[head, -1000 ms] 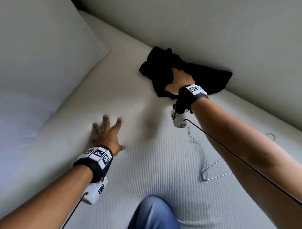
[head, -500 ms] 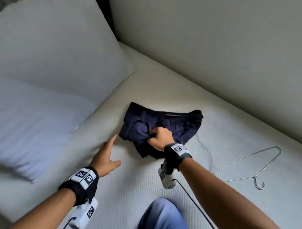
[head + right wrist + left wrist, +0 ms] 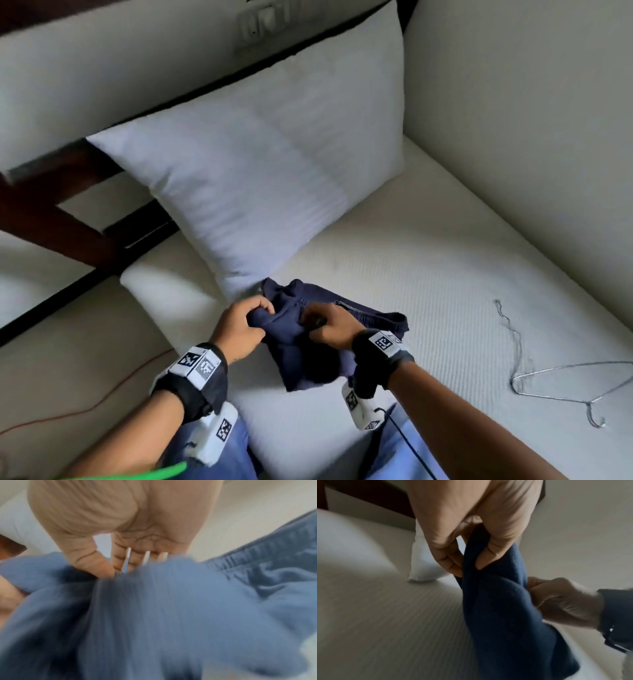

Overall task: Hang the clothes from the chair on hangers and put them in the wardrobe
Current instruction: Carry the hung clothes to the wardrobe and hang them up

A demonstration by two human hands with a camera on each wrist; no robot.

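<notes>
A: Nearest us, our left hand (image 3: 239, 330) has its fingers (image 3: 452, 562) and thumb pinched tight on a fold of the navy shorts (image 3: 308, 353), just off the bed's near edge.

B: And our right hand (image 3: 332, 327) sits just beside it, fingers curled into the same bunched cloth. The right wrist view is blurred, but we can see the thumb (image 3: 96, 563) pressed down on the fabric, with the elastic waistband (image 3: 257, 555) trailing off to the right.

A: So the shorts rest on the white mattress (image 3: 428, 291), crumpled, partly lifted between our two hands.

B: Over by the bed's right edge we have a wire hanger (image 3: 568, 387) lying flat, well apart from the shorts, a dark thread (image 3: 513, 329) snaking up from it.

A: Beyond the shorts, the white pillow (image 3: 267, 178) leans up at the head of the bed, its lower corner touching the fabric.
</notes>
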